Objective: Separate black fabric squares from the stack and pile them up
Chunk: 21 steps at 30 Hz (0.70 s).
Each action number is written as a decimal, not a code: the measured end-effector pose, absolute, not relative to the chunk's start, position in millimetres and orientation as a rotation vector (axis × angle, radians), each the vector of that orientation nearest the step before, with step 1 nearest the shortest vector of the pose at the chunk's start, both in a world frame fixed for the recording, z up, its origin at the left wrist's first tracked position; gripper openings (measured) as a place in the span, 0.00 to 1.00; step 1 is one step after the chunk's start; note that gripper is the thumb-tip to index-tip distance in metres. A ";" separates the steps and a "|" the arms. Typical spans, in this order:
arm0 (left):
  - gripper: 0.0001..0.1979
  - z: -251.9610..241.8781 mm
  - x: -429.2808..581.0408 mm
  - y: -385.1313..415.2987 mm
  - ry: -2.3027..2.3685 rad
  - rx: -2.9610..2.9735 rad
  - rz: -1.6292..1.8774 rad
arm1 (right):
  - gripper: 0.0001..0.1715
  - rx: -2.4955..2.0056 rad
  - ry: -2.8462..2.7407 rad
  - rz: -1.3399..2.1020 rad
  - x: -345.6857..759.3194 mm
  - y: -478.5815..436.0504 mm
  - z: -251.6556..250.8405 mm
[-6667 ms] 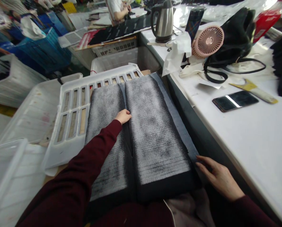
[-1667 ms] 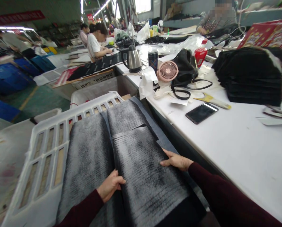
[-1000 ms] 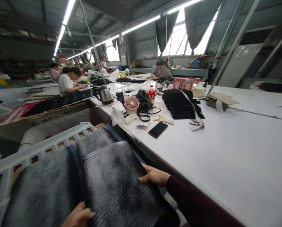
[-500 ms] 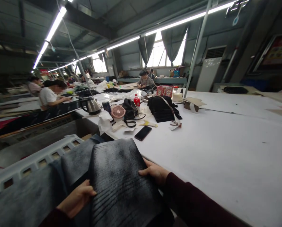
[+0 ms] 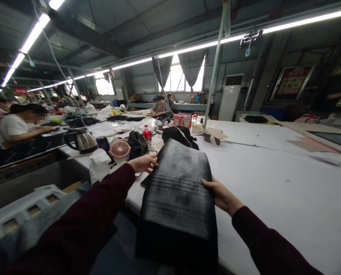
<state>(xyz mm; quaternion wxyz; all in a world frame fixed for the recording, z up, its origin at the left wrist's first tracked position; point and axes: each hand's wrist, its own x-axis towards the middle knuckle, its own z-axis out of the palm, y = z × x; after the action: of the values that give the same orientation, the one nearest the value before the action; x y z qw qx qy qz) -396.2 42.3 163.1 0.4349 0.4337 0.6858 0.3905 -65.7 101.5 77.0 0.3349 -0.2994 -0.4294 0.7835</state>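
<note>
Between my two hands hangs a dark cloth panel (image 5: 179, 198), black to grey with faded stripes across it, and its lower part droops over the table's near edge. At its upper left edge my left hand (image 5: 143, 163) has its fingers closed on the cloth. My right hand (image 5: 219, 194) pinches the right edge, thumb on top and the other fingers hidden beneath. A dark phone (image 5: 144, 181) on the table is partly covered by the cloth and my left hand.
A white table (image 5: 273, 198) spreads to the right. At its left stand a steel kettle (image 5: 84, 140), a pink fan (image 5: 119, 149), a black bag (image 5: 137, 144) and a red bottle (image 5: 147, 133). A pale plastic crate (image 5: 41, 196) holds greyish cloth. A person (image 5: 21, 124) works at left.
Both hands have carried the cloth panel up and right, from beside the crate to over the white table. My left arm now reaches farther forward. The view has turned right.
</note>
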 end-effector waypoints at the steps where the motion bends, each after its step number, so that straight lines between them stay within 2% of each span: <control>1: 0.16 159.9 -392.1 70.5 1.754 1.123 0.950 | 0.39 -0.854 -1.100 2.002 -56.6 119.2 70.8; 4: 0.18 131.7 -375.8 127.9 1.888 1.270 0.892 | 0.36 -1.071 -1.038 1.923 -29.4 156.9 39.4; 7: 0.17 88.3 -357.7 139.3 1.955 1.443 0.807 | 0.34 -1.181 -0.978 1.855 -6.5 170.2 5.1; 11: 0.16 42.2 -344.4 103.1 1.992 1.657 0.752 | 0.33 -1.193 -0.910 1.755 14.5 169.3 -25.5; 16: 0.14 23.4 -343.1 41.1 2.116 1.724 0.775 | 0.38 -1.248 -0.880 1.562 41.1 150.1 -45.8; 19: 0.15 19.5 -341.6 14.7 2.177 1.701 0.785 | 0.38 -1.376 -1.090 1.303 49.6 115.9 -53.0; 21: 0.16 17.5 -339.0 1.4 2.197 1.687 0.794 | 0.34 -1.416 -1.415 1.001 43.7 85.0 -55.2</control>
<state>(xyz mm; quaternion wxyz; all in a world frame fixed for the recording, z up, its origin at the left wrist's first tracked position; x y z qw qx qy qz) -339.0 1.4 17.5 0.1297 0.5806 0.7559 0.2732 43.7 85.0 -55.2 0.4365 -0.5690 -0.5690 0.4023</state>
